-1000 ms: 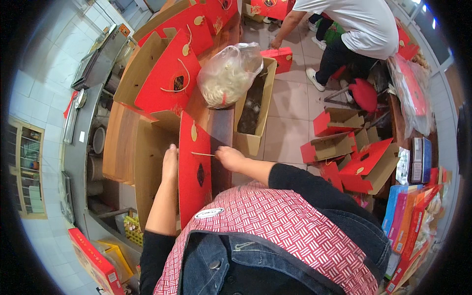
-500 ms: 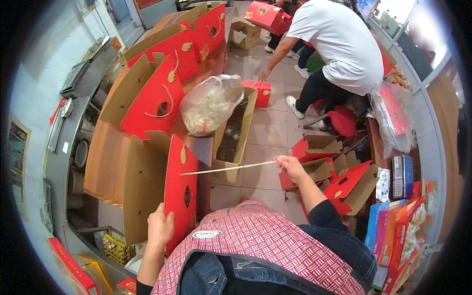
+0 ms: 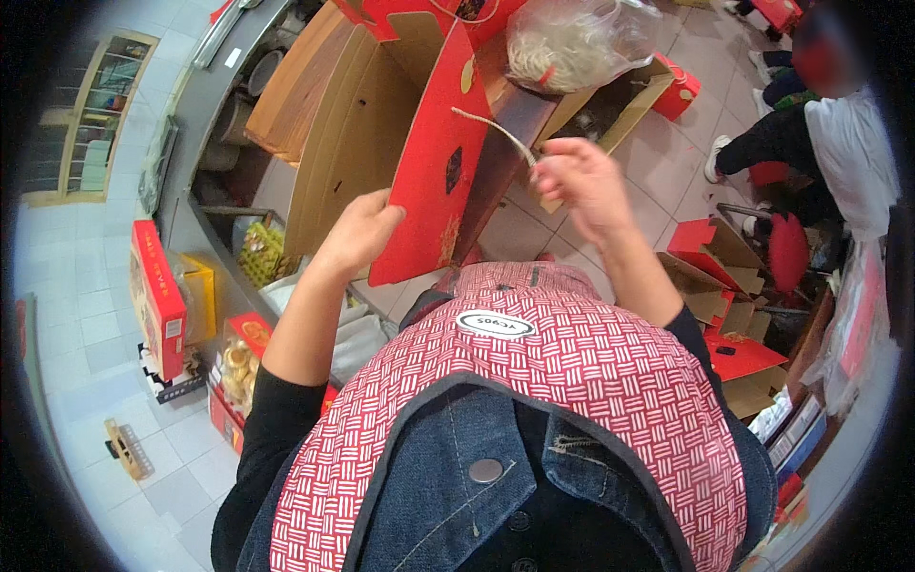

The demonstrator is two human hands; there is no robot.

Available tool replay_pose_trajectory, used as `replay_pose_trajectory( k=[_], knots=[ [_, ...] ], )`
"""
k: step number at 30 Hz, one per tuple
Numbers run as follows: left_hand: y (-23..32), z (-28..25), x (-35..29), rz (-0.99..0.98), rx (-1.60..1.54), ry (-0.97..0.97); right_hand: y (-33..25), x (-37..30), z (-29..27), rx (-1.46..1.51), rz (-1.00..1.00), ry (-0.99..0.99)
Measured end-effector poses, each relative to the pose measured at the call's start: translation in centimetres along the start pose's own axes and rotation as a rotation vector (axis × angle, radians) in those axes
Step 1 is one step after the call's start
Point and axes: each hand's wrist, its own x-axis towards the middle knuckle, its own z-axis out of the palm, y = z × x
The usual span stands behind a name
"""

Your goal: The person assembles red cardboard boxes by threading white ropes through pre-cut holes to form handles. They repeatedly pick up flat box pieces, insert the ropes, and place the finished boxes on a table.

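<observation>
My left hand (image 3: 360,232) is closed on the near edge of an open cardboard gift box, its thumb by the red outer panel (image 3: 429,195). The box's bare brown inside (image 3: 355,129) faces left. A thin pale cord (image 3: 498,127) runs from the upper part of the red panel and curves across to my right hand (image 3: 583,186). That hand pinches the cord's other end and is slightly blurred. Past the box, a clear plastic bag (image 3: 624,33) of bundled pale cords rests by the table edge.
An open brown carton (image 3: 615,119) stands on the floor beyond the wooden bench (image 3: 519,114). Several flattened red boxes (image 3: 743,355) lie at the right. A person in a white shirt (image 3: 848,143) bends at far right. Red and yellow packages (image 3: 160,296) stand at the left.
The view has tilted down and turned left. The cord, stretched straight before, now bends loosely, and my right hand is nearer the red panel. My left hand still grips the box.
</observation>
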Motion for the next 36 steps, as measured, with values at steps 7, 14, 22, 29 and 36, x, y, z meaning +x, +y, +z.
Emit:
replay_pose_trajectory(
  k=[7,14,22,29,36],
  knots=[
    [1.6,1.1,0.8,-0.187,-0.188,0.05,8.0,0.5,5.8,-0.145,0.247,-0.173],
    [0.4,1.7,1.6,-0.225,-0.111,0.047,9.4,0.9,7.1,-0.55,0.053,-0.074],
    [0.4,2.0,1.6,-0.143,-0.041,0.106,9.0,0.8,7.6,-0.914,-0.522,-0.088],
    [0.8,1.5,1.2,-0.127,-0.04,0.069,8.9,1.4,7.4,-0.915,-0.446,-0.165],
    [2.3,1.6,0.7,-0.149,-0.006,0.061,9.4,1.8,6.5,-0.385,0.163,-0.171]
  ],
)
